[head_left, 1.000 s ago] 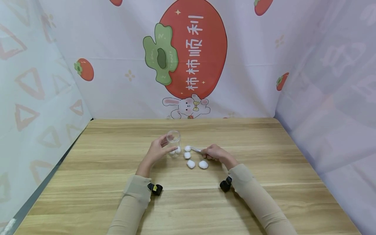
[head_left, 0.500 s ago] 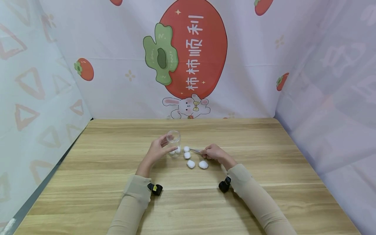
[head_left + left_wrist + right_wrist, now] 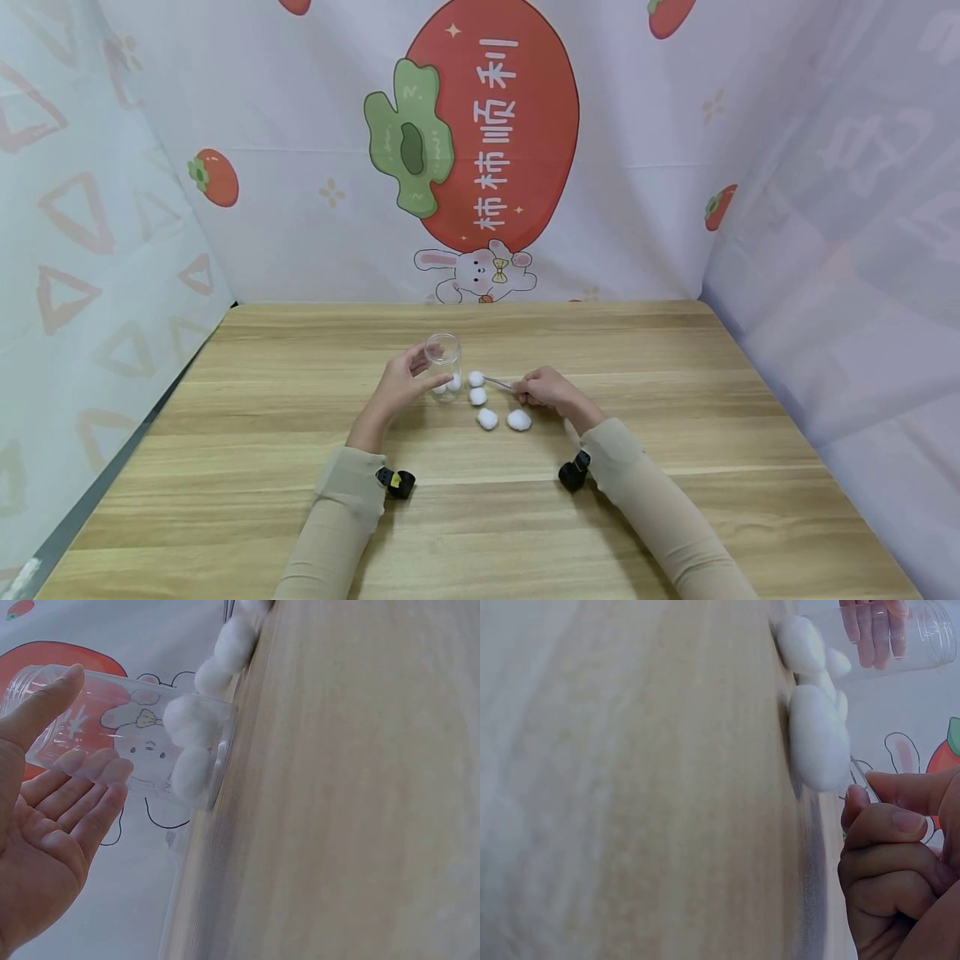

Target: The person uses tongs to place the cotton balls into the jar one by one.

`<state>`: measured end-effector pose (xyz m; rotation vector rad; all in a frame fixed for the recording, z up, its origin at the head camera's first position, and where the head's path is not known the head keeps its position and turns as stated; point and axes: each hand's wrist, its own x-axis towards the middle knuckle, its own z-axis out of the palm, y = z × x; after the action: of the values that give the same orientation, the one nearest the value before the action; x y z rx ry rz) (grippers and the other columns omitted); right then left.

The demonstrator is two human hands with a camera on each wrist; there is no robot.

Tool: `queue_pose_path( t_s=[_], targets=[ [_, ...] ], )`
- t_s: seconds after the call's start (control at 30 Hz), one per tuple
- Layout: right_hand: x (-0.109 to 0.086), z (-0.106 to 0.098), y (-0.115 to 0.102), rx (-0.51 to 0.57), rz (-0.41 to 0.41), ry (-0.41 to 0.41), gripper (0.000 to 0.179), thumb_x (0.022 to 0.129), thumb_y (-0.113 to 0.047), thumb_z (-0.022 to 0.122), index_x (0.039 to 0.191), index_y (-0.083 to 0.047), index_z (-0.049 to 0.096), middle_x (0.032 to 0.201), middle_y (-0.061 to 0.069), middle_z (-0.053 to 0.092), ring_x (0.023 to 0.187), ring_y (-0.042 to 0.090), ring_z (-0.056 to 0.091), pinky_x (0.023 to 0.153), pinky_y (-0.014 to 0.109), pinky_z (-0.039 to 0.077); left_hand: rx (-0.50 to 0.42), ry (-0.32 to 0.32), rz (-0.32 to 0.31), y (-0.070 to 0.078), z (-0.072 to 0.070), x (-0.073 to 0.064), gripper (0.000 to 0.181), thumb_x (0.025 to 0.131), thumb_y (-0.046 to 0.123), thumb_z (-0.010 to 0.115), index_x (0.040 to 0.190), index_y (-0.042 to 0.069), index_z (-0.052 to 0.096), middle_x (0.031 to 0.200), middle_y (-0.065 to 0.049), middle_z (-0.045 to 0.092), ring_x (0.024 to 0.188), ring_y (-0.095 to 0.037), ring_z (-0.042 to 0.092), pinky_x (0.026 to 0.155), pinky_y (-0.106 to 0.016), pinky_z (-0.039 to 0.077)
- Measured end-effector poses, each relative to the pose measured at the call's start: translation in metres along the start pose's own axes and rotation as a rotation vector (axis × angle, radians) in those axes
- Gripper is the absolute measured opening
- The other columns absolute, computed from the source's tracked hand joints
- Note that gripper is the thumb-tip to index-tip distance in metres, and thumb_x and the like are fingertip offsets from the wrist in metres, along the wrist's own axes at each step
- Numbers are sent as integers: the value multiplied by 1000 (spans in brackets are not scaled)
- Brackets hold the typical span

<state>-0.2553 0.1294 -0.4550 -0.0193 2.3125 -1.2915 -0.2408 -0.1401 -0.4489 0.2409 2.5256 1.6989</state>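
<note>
A clear jar [image 3: 444, 350] stands upright on the table with several white cotton balls [image 3: 191, 724] at its bottom. My left hand [image 3: 400, 387] holds it from the left, thumb on the near side and fingers round the far side. Thin metal tweezers [image 3: 497, 382] are pinched between the thumb and fingers of my right hand [image 3: 549, 388], their tips pointing left. Those tips meet a cotton ball [image 3: 477, 379] just right of the jar. A second cotton ball [image 3: 478, 397] lies right in front of that one. In the right wrist view, nearer cotton balls hide the tips.
Two more cotton balls lie nearer on the wooden table [image 3: 480, 533]: a smaller one [image 3: 487, 419] and a wider one [image 3: 519, 420]. A printed cloth [image 3: 300, 225] hangs behind the table's back edge, with cloth walls at both sides.
My right hand and the tweezers have shifted slightly left, and the cotton ball at their tips has moved a little toward the jar. My left hand and the jar have stayed put.
</note>
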Motion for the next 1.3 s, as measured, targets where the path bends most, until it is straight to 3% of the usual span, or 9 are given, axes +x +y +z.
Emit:
queue_pose_path(
  t_s=[0.1, 0.23, 0.33, 0.47, 0.53, 1.3],
  targets=[
    [0, -1, 0, 4, -2, -5, 32, 95, -21, 56, 66, -9, 59, 49, -7, 44, 46, 6, 28, 45, 17, 24, 2, 1, 18, 0, -1, 0, 70, 81, 22, 78, 140, 3, 46, 143, -18, 52, 136, -35, 47, 119, -42, 39],
    [-3, -4, -3, 2, 0, 1, 32, 97, -22, 54, 68, -9, 59, 50, -7, 45, 47, 6, 30, 46, 17, 25, 14, -11, 13, 20, -4, -12, 68, 84, 17, 75, 141, -1, 43, 144, -22, 50, 137, -37, 46, 119, -44, 39],
    [-6, -6, -8, -4, -3, 19, 32, 97, -22, 53, 70, -7, 58, 53, -6, 44, 50, 8, 34, 48, 18, 29, 10, -19, -1, 23, -3, -12, 69, 84, 15, 74, 142, -3, 41, 144, -23, 49, 137, -38, 45, 119, -44, 38],
    [-8, -10, -12, 5, -24, 40, 31, 97, -21, 54, 73, -2, 59, 56, -5, 44, 54, 8, 35, 52, 19, 30, -11, -10, 11, 2, -1, -2, 72, 82, 19, 76, 143, 0, 42, 145, -21, 50, 138, -37, 45, 120, -44, 38],
    [-8, -12, -12, 14, -35, 39, 30, 97, -19, 54, 76, 1, 59, 55, -5, 42, 53, 8, 33, 52, 20, 29, -16, -7, 18, -1, -1, -1, 73, 82, 21, 77, 142, 2, 42, 144, -21, 50, 137, -36, 46, 119, -44, 39],
    [-18, -23, -25, 47, -96, 23, 33, 98, -23, 51, 70, -6, 57, 51, -8, 37, 46, 6, 23, 44, 17, 18, -20, -13, 24, 0, -2, -1, 73, 80, 26, 79, 141, 4, 45, 143, -18, 52, 137, -34, 47, 119, -43, 39]
  ],
)
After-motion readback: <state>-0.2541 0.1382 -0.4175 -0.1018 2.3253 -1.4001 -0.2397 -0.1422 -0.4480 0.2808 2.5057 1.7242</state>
